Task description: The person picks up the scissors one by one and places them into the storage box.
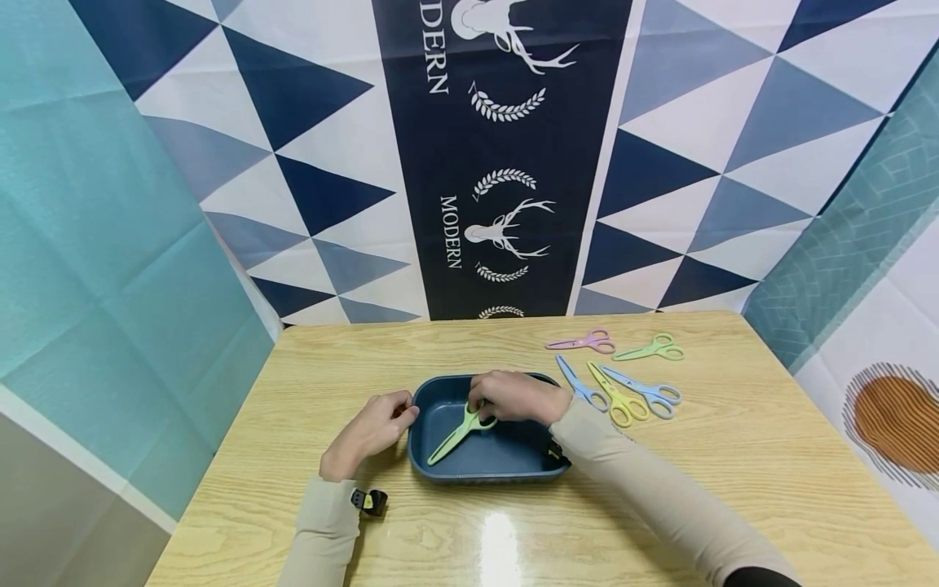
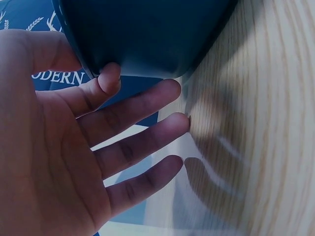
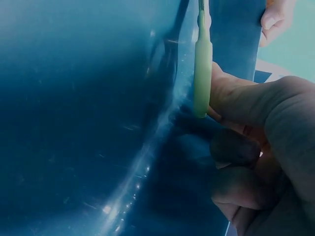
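A dark blue rectangular tub (image 1: 487, 478) sits on the wooden table. My left hand (image 1: 370, 428) pinches the tub's left rim between thumb and index finger; the left wrist view shows its other fingers (image 2: 147, 135) extended below the tub wall (image 2: 147, 29). Inside the tub, my right hand (image 1: 521, 395) grips light green scissors (image 1: 453, 440) at the handle end. Their blades slant toward the tub's front left corner. In the right wrist view the green handle (image 3: 202, 78) appears edge-on beside the thumb, and part of it is hidden by the hand.
Right of and behind the tub lie pink scissors (image 1: 587, 341), another green pair (image 1: 653, 348), a yellow pair (image 1: 622, 401) and two blue pairs, one (image 1: 649, 390) farther right. A patterned cloth (image 1: 506, 163) hangs behind the table (image 1: 734, 456).
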Available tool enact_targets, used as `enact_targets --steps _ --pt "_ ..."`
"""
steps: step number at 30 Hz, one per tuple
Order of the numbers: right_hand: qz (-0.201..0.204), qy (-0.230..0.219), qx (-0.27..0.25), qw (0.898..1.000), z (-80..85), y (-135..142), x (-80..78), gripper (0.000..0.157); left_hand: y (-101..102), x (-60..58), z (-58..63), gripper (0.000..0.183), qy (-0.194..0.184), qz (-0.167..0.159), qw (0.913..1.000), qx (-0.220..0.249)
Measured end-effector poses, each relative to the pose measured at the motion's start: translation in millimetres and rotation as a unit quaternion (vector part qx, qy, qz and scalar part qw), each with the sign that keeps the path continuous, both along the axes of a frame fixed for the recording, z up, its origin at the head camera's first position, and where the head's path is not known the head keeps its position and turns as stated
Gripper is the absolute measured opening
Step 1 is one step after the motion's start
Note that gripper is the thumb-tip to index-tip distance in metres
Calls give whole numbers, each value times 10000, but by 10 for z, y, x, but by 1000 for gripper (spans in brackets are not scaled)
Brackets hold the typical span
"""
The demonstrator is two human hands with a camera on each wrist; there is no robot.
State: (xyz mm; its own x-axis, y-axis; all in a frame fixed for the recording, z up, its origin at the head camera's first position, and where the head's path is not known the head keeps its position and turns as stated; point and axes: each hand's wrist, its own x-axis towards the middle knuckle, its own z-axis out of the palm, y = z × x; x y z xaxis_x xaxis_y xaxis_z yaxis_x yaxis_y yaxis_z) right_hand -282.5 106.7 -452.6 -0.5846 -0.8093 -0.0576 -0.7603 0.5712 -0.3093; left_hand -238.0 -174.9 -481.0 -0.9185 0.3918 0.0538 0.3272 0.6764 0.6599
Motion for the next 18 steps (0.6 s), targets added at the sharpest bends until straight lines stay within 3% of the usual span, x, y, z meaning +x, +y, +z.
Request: enact_targets --steps 18 --pt "58 -40 121 9999 -67 -22 2 13 0 -9 -5 26 39 -50 9999 -90"
